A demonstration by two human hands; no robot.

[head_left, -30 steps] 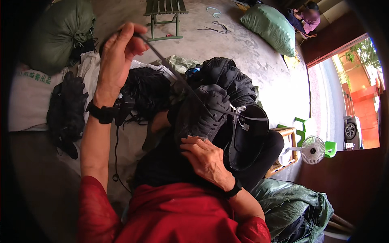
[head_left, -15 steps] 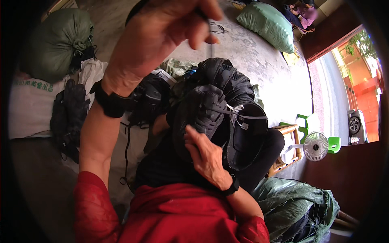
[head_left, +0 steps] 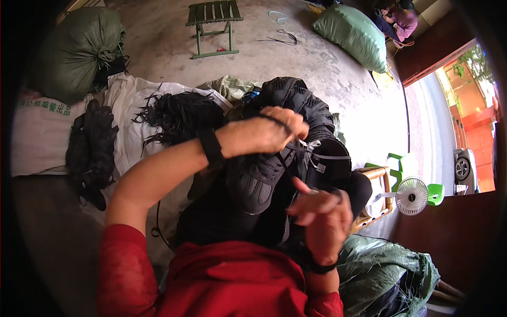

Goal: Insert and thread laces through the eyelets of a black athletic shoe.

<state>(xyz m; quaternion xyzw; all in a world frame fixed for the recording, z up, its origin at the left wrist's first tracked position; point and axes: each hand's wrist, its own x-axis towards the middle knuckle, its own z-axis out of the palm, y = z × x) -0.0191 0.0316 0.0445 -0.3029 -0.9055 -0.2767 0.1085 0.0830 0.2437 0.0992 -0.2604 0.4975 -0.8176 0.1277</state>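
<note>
Gripping lace [head_left: 277, 121], the left hand [head_left: 266, 130] curls; right hand [head_left: 323, 214] blurs beyond telling; a sack [head_left: 47, 140] bears green print [head_left: 50, 107].

Stretches out as grey concrete floor [head_left: 317, 68], bearing dark-green slatted stool [head_left: 215, 20], thin black tangled cord [head_left: 285, 40] and, near its right edge, bulging pale-green sack [head_left: 351, 38].

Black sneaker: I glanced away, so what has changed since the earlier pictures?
The left hand, raised high before, has come down over the black sneaker, a dark lace across its fingers. The right hand has left the sneaker and moved right. The folding stool and fan stayed put.
</note>
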